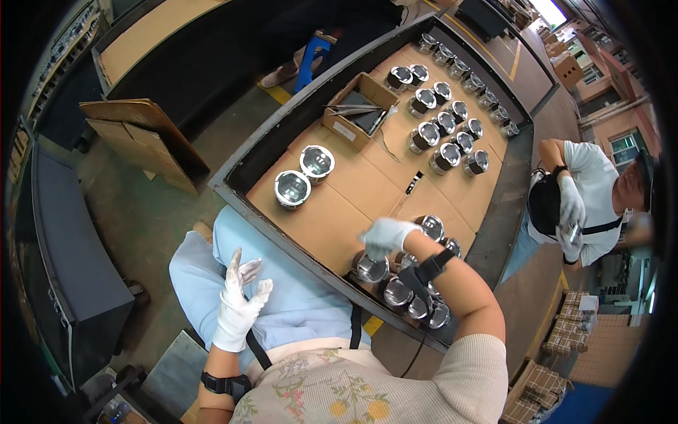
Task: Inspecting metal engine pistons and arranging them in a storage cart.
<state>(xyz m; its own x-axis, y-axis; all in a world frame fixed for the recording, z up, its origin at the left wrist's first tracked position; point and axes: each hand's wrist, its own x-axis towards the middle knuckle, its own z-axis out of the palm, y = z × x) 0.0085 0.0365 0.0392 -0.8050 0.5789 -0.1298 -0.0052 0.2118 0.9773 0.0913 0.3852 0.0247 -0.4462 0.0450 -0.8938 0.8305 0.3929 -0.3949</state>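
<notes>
My left hand (240, 300), in a white glove, is raised above my lap with its fingers spread and nothing in it. My right hand (388, 237), also gloved, reaches over the near right part of the tray, its fingers pointing down at the rim of a silver metal piston (371, 268). Whether those fingers grip the piston I cannot tell. Several more pistons (397, 291) stand close together beneath my right forearm, partly hidden by it. Two pistons (317, 162) (292, 189) stand side by side at the tray's left.
Brown cardboard (339, 212) lines the dark-framed tray (265, 233). Several pistons (445, 158) stand in rows at its far side, near an open cardboard box (346, 131) holding dark flat pieces. A co-worker (593, 191) stands at the right, gloved hands around a metal part. Folded cardboard (145, 145) leans at left.
</notes>
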